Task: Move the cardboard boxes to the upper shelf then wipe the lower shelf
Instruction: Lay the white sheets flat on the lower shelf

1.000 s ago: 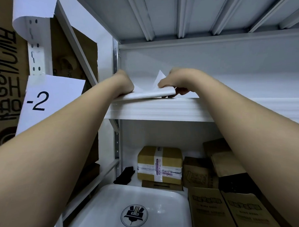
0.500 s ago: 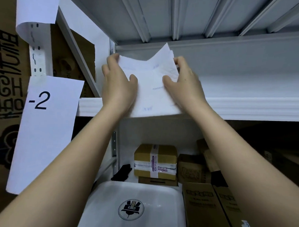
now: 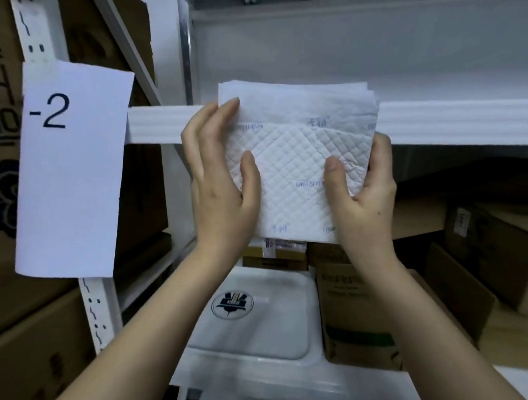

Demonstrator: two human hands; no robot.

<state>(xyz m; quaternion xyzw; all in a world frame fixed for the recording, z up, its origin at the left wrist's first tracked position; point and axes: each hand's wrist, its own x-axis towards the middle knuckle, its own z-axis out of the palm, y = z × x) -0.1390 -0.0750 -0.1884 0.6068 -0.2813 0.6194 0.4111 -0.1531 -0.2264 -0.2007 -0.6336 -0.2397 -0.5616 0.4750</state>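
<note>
A folded white quilted paper towel (image 3: 300,156) is held up in front of the upper shelf's front edge (image 3: 453,122). My left hand (image 3: 222,183) holds its left side, thumb on the front and fingers along the edge. My right hand (image 3: 362,192) grips its right side, thumb on the front and fingers wrapped behind. On the lower shelf stand several cardboard boxes (image 3: 352,314), one taped box (image 3: 274,253) partly hidden behind the towel.
A white plastic lid with a round logo (image 3: 249,318) lies on the lower shelf at the front left. A paper sheet marked "-2" (image 3: 70,169) hangs on the left shelf post (image 3: 95,313). Large cartons (image 3: 27,346) stand at the left.
Both hands lifted the paper towel off the upper shelf and drew it toward me and lower; it now hangs in front of the shelf edge.
</note>
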